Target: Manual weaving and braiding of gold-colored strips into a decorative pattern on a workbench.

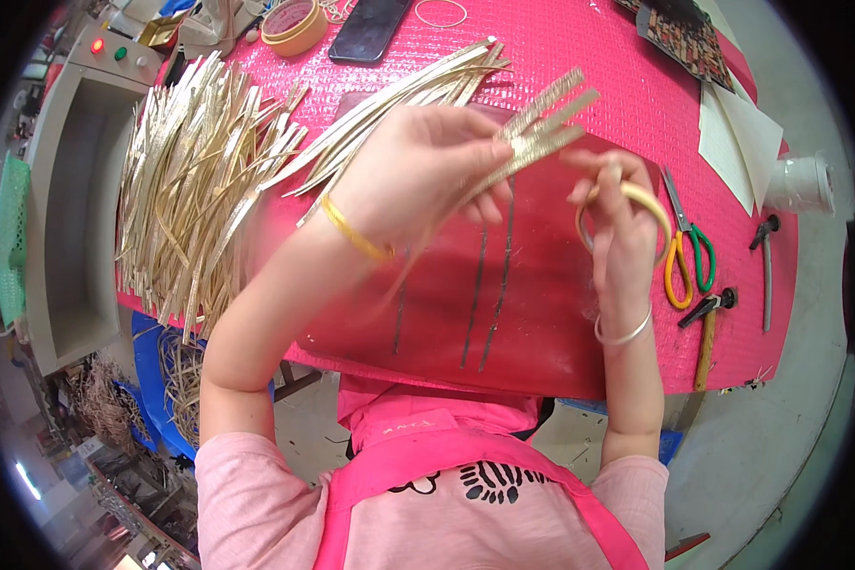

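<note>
My left hand (432, 157) pinches a few flat gold strips (546, 128) between thumb and fingers, their ends fanning out to the upper right. Hooked round the fingers of my right hand (622, 214) is a narrow cream tape roll (663, 220), held just right of the strip ends. Both hands are raised over a dark red mat (551, 304) with dark lines on it. A looser bundle of gold strips (389, 100) lies on the table beyond my left hand. To the left spreads a large pile of gold strips (195, 180).
Scissors (702, 258) with yellow and green handles lie right of the mat. Beside them are two hammer-like tools, one with a wooden handle (705, 353). A phone (369, 28) and a wide tape roll (294, 28) lie at the back. A grey metal cabinet (43, 209) stands left.
</note>
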Action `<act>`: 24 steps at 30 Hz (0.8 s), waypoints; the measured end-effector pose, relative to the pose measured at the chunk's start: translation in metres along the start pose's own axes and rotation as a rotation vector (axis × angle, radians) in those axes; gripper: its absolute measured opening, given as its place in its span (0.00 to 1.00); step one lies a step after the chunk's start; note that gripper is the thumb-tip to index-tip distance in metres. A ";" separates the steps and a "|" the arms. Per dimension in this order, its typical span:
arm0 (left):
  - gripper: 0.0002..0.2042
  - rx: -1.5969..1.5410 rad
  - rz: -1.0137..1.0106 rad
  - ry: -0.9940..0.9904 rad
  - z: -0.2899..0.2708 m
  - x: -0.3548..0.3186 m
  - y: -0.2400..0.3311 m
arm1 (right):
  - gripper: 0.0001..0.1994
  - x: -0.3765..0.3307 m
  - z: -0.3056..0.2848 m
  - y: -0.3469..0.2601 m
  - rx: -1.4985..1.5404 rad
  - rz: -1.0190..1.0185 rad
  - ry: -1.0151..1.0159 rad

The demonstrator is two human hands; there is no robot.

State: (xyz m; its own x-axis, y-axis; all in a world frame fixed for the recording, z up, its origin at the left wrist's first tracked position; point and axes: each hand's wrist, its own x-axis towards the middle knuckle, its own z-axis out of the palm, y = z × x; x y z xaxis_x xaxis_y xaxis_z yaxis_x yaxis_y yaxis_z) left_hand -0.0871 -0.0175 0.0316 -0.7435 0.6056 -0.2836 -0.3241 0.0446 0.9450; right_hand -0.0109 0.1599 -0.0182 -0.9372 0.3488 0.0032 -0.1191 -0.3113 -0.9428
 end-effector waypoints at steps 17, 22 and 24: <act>0.17 1.123 0.543 0.495 -0.012 0.010 -0.039 | 0.08 0.013 -0.001 -0.007 0.125 -0.118 -0.048; 0.14 -0.176 -0.215 -0.377 0.030 0.008 -0.031 | 0.09 0.009 0.009 -0.002 -0.055 -0.268 -0.090; 0.13 -0.252 -0.260 -0.409 0.035 0.006 -0.036 | 0.11 0.005 0.009 -0.006 -0.100 -0.264 -0.029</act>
State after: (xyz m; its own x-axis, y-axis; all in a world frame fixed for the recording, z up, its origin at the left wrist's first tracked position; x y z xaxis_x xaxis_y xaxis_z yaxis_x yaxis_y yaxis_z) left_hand -0.0600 0.0124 0.0017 -0.3483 0.8620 -0.3683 -0.6342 0.0727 0.7698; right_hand -0.0175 0.1554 -0.0097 -0.8872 0.3804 0.2612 -0.3287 -0.1237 -0.9363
